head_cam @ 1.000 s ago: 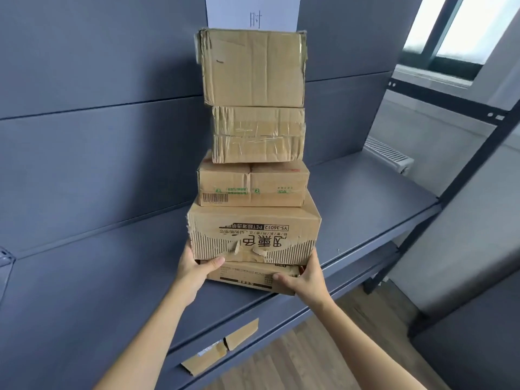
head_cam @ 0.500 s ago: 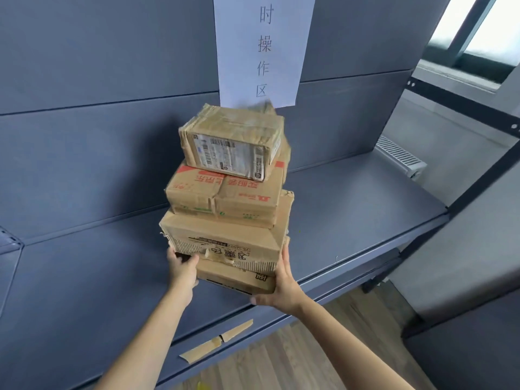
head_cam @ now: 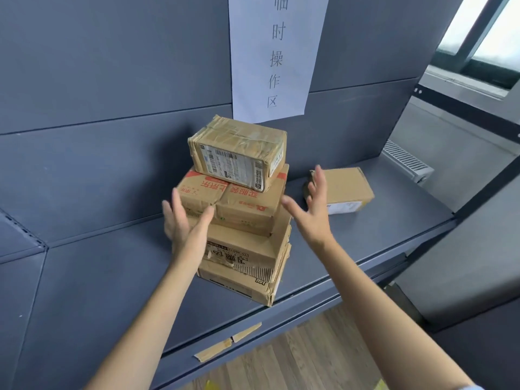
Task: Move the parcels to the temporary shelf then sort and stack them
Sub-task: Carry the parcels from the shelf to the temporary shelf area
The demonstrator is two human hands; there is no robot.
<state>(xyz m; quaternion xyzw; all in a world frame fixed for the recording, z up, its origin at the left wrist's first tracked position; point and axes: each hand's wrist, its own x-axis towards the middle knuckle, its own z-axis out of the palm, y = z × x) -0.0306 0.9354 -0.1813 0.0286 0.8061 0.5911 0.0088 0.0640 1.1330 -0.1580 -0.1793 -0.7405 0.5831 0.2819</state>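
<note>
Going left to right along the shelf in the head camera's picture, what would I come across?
Left hand → stack of parcels → right hand → lone parcel lying by itself on the shelf. Both hands are open, fingers spread, holding nothing.

**One head-worn view, close on the shelf**

There is a single camera, worn on the person's head, facing forward and slightly down at the grey shelf (head_cam: 351,249) from close in. Both forearms reach up from the near edge toward the stack of parcels (head_cam: 242,209) at centre. The paper sign (head_cam: 278,54) sits high and far, a window (head_cam: 484,32) far right, wood floor (head_cam: 295,361) near below.
</note>
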